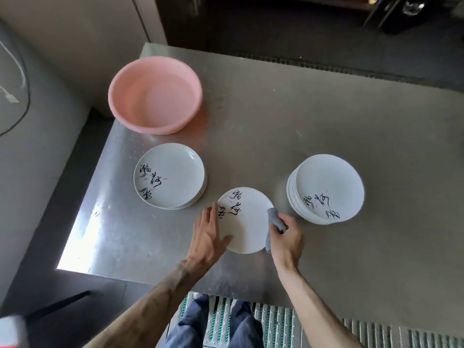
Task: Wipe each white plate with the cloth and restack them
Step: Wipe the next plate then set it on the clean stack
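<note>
The white round ceramic plate (247, 222) with black brush lettering lies between the two hands on the near part of the worktop, face up. The left hand (209, 232) is spread flat on its left rim, fingers straight and pointing away from the person, thumb resting on the lower face. The right hand (286, 237) is curled round a bunched grey cloth (273, 222), which touches the right rim and hangs down past its edge.

So the unwiped face lies to the left of the cloth, and the coming stroke probably has to sweep leftward across the glaze towards the steadying hand. The glaze looks smooth and glossy, the cloth soft and crumpled. Whether the plate sits flat or is tipped up slightly cannot be told.

Just beyond the left hand stands a low stack of white lettered plates (170, 175). To the right of the cloth hand a taller stack of white lettered plates (326, 188) stands. Each stack is nearer one hand; which one receives wiped plates is not shown. Further back sits a round pink plastic basin (155, 95), on the brushed steel worktop (301, 109).
</note>
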`<control>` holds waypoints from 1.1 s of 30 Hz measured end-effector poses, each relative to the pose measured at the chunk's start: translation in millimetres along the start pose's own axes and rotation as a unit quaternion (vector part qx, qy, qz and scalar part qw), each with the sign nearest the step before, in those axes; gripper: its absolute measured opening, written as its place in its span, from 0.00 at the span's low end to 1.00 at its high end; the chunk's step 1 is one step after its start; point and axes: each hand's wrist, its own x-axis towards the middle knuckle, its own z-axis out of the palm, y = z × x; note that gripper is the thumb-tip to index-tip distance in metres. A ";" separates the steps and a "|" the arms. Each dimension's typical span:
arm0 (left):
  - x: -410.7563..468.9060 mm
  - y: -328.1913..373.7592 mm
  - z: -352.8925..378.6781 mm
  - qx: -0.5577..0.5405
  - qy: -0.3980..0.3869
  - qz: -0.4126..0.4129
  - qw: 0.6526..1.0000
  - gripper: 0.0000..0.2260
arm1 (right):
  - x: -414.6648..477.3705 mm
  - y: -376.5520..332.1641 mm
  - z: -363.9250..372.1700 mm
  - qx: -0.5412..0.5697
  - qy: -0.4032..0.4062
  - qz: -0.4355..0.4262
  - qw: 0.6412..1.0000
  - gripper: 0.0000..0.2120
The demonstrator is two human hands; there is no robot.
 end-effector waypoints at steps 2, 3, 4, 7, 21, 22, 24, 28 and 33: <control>0.3 -9.5 4.7 0.033 0.007 0.009 0.999 0.45 | -1.4 5.4 4.3 -0.006 0.001 -0.009 1.000 0.09; 0.6 -14.1 6.0 0.038 0.010 0.012 0.999 0.45 | -2.1 7.5 6.3 -0.015 -0.001 -0.018 1.000 0.09; 0.9 -18.3 6.7 0.040 0.011 0.017 0.999 0.46 | -3.2 9.5 7.8 -0.030 -0.001 -0.033 0.999 0.11; 0.2 -29.3 6.9 0.052 0.003 0.039 0.998 0.51 | -6.0 11.5 10.0 -0.089 0.009 -0.101 0.991 0.20; 2.6 -48.0 12.7 0.050 0.016 0.085 0.995 0.53 | 5.0 -8.1 84.1 -0.202 -0.152 -0.331 0.909 0.14; 2.5 -49.3 12.3 0.049 0.015 0.091 0.995 0.53 | 8.8 -8.2 82.5 -0.201 -0.143 -0.330 0.911 0.14; 3.7 -51.2 11.8 0.046 0.009 0.092 0.995 0.54 | 17.9 -11.4 81.4 -0.189 -0.100 -0.309 0.927 0.14; 3.4 -51.4 10.1 0.029 0.015 0.095 0.995 0.55 | 1.0 -12.2 93.1 -0.185 -0.116 -0.316 0.923 0.13; 3.0 -54.8 11.4 0.047 0.021 0.099 0.994 0.56 | 8.8 -12.0 81.9 -0.208 -0.170 -0.346 0.899 0.15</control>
